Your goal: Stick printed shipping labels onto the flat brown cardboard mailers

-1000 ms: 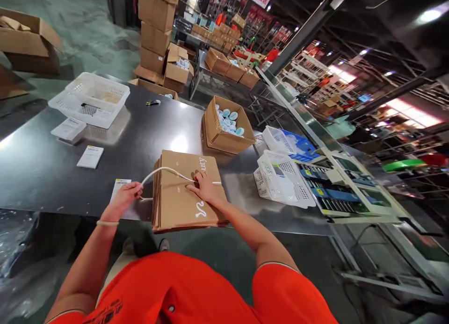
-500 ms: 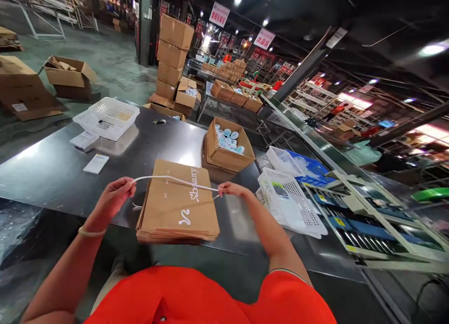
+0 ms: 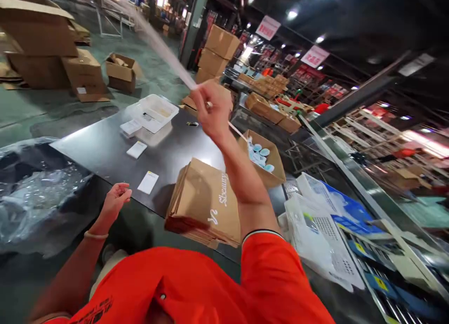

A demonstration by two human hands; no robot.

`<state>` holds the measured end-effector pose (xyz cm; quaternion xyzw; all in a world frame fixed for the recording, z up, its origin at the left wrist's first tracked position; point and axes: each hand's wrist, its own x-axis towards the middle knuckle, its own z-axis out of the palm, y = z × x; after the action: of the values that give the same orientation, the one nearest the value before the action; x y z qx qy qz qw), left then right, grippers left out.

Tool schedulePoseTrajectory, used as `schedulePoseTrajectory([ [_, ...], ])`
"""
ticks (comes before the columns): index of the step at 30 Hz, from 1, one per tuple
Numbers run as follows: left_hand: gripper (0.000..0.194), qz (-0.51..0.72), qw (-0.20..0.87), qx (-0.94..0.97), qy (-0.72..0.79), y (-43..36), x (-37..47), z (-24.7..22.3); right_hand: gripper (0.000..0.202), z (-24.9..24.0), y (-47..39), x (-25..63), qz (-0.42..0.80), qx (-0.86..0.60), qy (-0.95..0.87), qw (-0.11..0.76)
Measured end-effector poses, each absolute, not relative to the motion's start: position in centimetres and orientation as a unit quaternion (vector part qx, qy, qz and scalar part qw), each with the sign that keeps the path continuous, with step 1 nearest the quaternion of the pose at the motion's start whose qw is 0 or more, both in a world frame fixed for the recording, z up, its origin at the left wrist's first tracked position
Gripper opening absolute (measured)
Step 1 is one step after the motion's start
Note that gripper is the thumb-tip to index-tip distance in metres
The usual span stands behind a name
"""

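Note:
A long white cord (image 3: pixel 163 54) runs from the upper left, blurred, into my right hand (image 3: pixel 213 108), which is closed on it and raised above the table. A stretch of the cord shows behind that wrist. My left hand (image 3: pixel 116 200) hangs at the table's front edge, its fingers curled; what they hold, if anything, is too small to tell. Between and below the hands lies a stack of flat brown paper bags (image 3: pixel 203 202) with white lettering, partly behind my right arm.
Small white card packs (image 3: pixel 148 182) and a white basket (image 3: pixel 156 112) are on the metal table (image 3: pixel 105 137). An open carton (image 3: pixel 275 174) of blue-and-white items stands behind the stack. White perforated baskets (image 3: pixel 324 230) sit at right; clear plastic (image 3: pixel 42 193) lies at left.
My right hand has risen and moved up from the stack with the cord. My left hand no longer stretches the cord over the bags. The view has swung left.

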<state>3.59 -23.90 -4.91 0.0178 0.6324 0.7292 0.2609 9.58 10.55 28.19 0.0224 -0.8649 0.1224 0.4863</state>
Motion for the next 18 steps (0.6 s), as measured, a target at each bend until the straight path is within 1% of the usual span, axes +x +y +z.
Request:
schedulePoseTrajectory([
  [2,0.069,0.735,0.241,-0.008,0.633,-27.3,2.1,-6.4,0.07,24.0,3.0,2.5,0.112,0.137,-0.89,0.421],
  [5,0.064,0.737,0.196,-0.068,0.643,-33.4,-0.2,-8.5,0.071,16.2,-6.9,-6.5,0.141,0.245,-0.889,0.36],
  [7,0.059,0.729,0.161,-0.129,0.653,-37.5,-1.4,-9.6,0.061,10.6,-12.4,-10.8,0.172,0.274,-0.891,0.318],
  [9,0.056,0.724,0.141,-0.193,0.647,-41.0,-2.3,-10.2,0.045,5.0,-17.1,-13.4,0.204,0.284,-0.9,0.259],
  [11,0.061,0.725,0.134,-0.247,0.629,-43.8,-3.2,-10.6,0.03,-0.3,-21.1,-14.3,0.234,0.283,-0.913,0.176],
  [13,0.067,0.727,0.133,-0.285,0.611,-45.7,-4.3,-11.1,0.023,-5.2,-24.4,-13.9,0.263,0.256,-0.927,0.082],
  [15,0.066,0.733,0.138,-0.315,0.587,-47.1,-5.6,-11.7,0.027,-9.4,-27.1,-12.4,0.293,0.217,-0.931,-0.008],
  [18,0.047,0.73,0.131,-0.379,0.554,-48.3,-7.9,-13.1,0.04,-14.0,-29.9,-9.4,0.328,0.174,-0.921,-0.118],
])
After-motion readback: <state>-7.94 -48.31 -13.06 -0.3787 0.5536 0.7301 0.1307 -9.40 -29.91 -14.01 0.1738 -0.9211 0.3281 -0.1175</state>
